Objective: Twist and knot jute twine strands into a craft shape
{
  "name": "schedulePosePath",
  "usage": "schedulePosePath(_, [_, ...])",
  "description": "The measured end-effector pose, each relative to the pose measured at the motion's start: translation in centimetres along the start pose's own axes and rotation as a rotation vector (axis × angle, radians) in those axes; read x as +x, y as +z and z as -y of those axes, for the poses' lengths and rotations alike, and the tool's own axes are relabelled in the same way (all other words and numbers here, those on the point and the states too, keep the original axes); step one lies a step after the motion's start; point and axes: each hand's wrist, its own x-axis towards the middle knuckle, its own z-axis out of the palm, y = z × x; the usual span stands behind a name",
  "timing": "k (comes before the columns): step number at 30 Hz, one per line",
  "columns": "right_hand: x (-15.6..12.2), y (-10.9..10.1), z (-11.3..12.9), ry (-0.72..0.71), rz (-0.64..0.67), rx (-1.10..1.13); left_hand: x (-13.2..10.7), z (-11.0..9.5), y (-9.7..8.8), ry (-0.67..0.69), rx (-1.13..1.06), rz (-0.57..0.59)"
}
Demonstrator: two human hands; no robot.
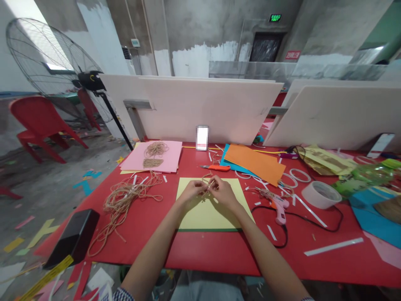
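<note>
Over a yellow sheet of paper [216, 217] at the table's middle, both hands meet with fingertips close together. My left hand [194, 190] is closed in a pinch on a thin tan twine [205, 197]. Facing it, my right hand [222, 191] pinches the same twine. Short lengths of it show between and below the fingers, and its exact shape is partly hidden by them. Behind the hands lies an orange utility knife [219, 168]. Left of them sits a loose tangle of twine [125, 198].
Pink paper [171, 156] bearing twine pieces lies back left. Orange paper [255, 161], a pink glue gun [280, 207] with a black cord, a tape roll [321, 195] and a green bottle [366, 177] stand right. A black box [73, 236] is at the left edge. White boards [200, 100] rise behind.
</note>
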Motion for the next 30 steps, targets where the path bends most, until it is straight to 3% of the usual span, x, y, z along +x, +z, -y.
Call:
schedulePosePath(11, [0.3,-0.5,-0.3,0.029,0.019,0.208,-0.1,-0.9,-0.7,0.038,0.081,0.142])
schedulePosePath(18, [0.3,-0.4,-0.4,0.002,0.035,0.225,0.4,0.2,0.1,0.036,-0.038,0.034])
schedulePosePath(23, [0.4,-0.7,-0.6,0.04,0.077,0.292,0.1,0.3,0.6,0.018,-0.068,0.031])
schedulePosePath(30, [0.7,-0.6,-1.4,0.098,0.11,0.331,0.6,0.2,-0.1,0.025,-0.109,-0.045])
